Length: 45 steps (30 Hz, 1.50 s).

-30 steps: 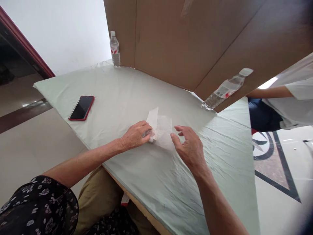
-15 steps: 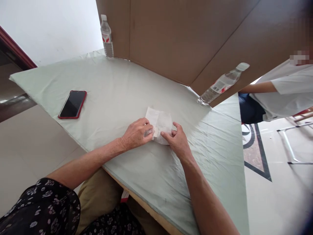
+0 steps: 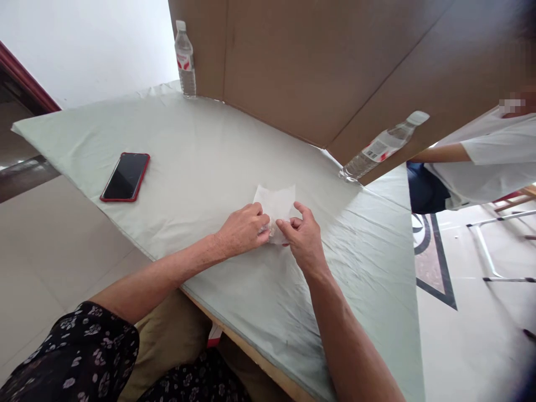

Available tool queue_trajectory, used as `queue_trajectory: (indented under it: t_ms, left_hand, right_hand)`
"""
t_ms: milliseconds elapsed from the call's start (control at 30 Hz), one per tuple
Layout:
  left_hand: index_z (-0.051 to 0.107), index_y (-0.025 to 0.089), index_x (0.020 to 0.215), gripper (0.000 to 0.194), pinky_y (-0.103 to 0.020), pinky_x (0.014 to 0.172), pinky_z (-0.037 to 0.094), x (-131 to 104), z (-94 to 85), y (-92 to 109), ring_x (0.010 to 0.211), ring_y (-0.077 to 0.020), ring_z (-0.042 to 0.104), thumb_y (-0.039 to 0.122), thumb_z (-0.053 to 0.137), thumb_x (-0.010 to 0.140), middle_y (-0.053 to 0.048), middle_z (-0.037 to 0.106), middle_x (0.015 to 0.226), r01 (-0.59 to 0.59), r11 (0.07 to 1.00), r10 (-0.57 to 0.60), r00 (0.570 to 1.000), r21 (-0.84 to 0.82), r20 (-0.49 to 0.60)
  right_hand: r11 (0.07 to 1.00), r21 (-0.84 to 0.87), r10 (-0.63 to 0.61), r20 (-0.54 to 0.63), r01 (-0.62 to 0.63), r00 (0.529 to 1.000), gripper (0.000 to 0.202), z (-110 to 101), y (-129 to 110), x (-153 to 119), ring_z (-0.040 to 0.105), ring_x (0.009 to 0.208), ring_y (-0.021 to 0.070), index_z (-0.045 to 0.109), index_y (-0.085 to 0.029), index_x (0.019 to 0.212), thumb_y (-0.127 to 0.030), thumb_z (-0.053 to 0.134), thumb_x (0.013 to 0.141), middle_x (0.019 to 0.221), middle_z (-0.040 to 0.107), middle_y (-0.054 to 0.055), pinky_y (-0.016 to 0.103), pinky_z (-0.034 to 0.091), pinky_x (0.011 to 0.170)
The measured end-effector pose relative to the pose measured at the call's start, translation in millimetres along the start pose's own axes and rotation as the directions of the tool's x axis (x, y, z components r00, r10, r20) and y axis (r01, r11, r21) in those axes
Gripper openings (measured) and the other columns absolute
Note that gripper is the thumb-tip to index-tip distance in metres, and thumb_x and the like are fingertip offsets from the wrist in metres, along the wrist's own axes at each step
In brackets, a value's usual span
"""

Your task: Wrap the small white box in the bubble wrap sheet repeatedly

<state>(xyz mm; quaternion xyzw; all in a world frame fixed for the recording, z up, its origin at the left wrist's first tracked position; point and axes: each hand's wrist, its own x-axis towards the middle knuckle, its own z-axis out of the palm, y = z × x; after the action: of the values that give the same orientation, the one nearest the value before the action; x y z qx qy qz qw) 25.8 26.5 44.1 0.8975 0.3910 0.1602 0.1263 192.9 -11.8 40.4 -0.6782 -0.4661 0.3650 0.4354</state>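
A thin white paper sheet (image 3: 276, 199), creased and partly see-through, lies in front of me on the cloth between both hands. My left hand (image 3: 247, 226) is closed at its left side, fingers pinched round a small crinkled piece of clear plastic (image 3: 264, 228) that is mostly hidden. Against the sheet's right edge, my right hand (image 3: 305, 237) grips the paper between the thumb on top and fingers curled beneath, its index finger raised. A small pale bit (image 3: 273, 226), too unclear to name, shows between the two hands.
A pale green cloth (image 3: 201, 162) covers the table. A red-cased phone (image 3: 125, 177) lies left. Two water bottles (image 3: 185, 61) (image 3: 383, 146) stand against a brown cardboard panel (image 3: 293, 67). Beyond it at right sits a person in a white sleeve (image 3: 494, 145).
My right fingers have curled under the paper, and its near edge is now folded up. My left hand has shifted slightly right, closer to the right hand.
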Motion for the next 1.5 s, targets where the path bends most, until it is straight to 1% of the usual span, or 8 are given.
queue_trajectory:
  t_ms: [333,567,667,733,833,1000,1267,1500]
  left_hand:
    - [0.062,0.016,0.108,0.030,-0.031,0.074,0.052,0,8.9,-7,0.084,-0.0187,0.062,0.019,0.063,0.078,-0.008,0.065,0.103,0.074,0.936,-0.110,0.990,-0.344,-0.087]
    - [0.057,0.018,0.092,0.020,-0.027,0.064,0.049,1,13.5,-9,0.062,-0.0089,0.051,0.028,0.067,0.078,-0.001,0.062,0.093,0.189,0.749,-0.318,0.943,-0.635,-0.094]
    - [0.055,0.018,0.085,0.018,-0.028,0.066,0.048,2,17.7,-6,0.064,-0.0093,0.051,0.033,0.066,0.082,-0.001,0.059,0.091,0.174,0.788,-0.310,0.941,-0.591,-0.135]
    - [0.055,0.019,0.084,0.012,-0.027,0.065,0.048,3,19.9,-5,0.066,-0.0105,0.051,0.026,0.064,0.081,0.000,0.057,0.086,0.165,0.816,-0.287,0.948,-0.554,-0.140]
    - [0.056,0.019,0.085,0.013,-0.027,0.065,0.047,2,20.2,-5,0.065,-0.0105,0.050,0.017,0.064,0.075,0.001,0.056,0.087,0.175,0.830,-0.282,0.951,-0.530,-0.128]
    - [0.059,0.018,0.092,0.017,-0.027,0.066,0.050,0,20.6,-5,0.064,-0.0100,0.050,0.016,0.062,0.076,-0.002,0.059,0.095,0.172,0.851,-0.265,0.956,-0.496,-0.123]
    - [0.060,0.021,0.122,0.039,-0.030,0.072,0.055,-5,25.8,-5,0.078,-0.0129,0.062,0.013,0.053,0.085,-0.014,0.047,0.149,-0.053,0.974,-0.011,0.959,-0.218,-0.283]
    - [0.067,0.019,0.100,0.022,-0.034,0.084,0.055,-3,23.1,-9,0.097,-0.0215,0.067,0.012,0.052,0.086,-0.008,0.072,0.108,-0.083,0.976,0.039,0.977,-0.204,-0.208]
  right_hand:
    - [0.963,-0.195,-0.165,0.109,0.184,0.980,0.064,6,-6,-6,0.063,0.066,0.0167,0.043,-0.008,0.144,-0.040,0.050,0.088,0.096,0.074,0.010,0.034,0.053,0.067]
    - [0.661,-0.600,-0.333,0.304,0.451,0.893,0.066,0,-5,-18,0.068,0.075,0.0235,0.038,-0.014,0.151,-0.029,0.051,0.088,0.111,0.074,0.014,0.036,0.051,0.067]
    - [0.688,-0.535,-0.330,0.369,0.489,0.869,0.071,-6,-7,-11,0.067,0.071,0.0222,0.038,-0.016,0.151,-0.028,0.056,0.084,0.106,0.075,0.011,0.036,0.051,0.066]
    - [0.813,-0.363,-0.322,0.371,0.455,0.871,0.069,-14,-8,-1,0.065,0.067,0.0176,0.043,-0.021,0.147,-0.029,0.060,0.081,0.108,0.075,0.009,0.034,0.053,0.066]
    - [0.966,-0.114,-0.214,0.163,0.233,0.963,0.055,-26,-7,18,0.062,0.060,0.0136,0.056,-0.017,0.131,-0.037,0.064,0.080,0.103,0.074,0.009,0.030,0.051,0.056]
    - [0.992,-0.039,0.124,0.129,-0.120,0.984,0.061,-20,-6,54,0.068,0.067,0.0193,0.059,-0.006,0.122,-0.037,0.075,0.071,0.094,0.072,0.014,0.024,0.043,0.041]
    - [0.985,-0.111,0.151,0.171,-0.133,0.974,0.041,12,-5,110,0.039,0.040,0.0086,0.062,-0.016,0.091,-0.038,0.080,0.062,0.050,0.048,-0.008,0.023,0.024,0.036]
    - [0.999,0.026,0.019,0.307,-0.028,0.952,0.033,17,-9,112,0.038,0.051,0.0073,0.061,-0.018,0.067,-0.045,0.076,0.055,0.056,0.049,-0.007,0.023,0.030,0.048]
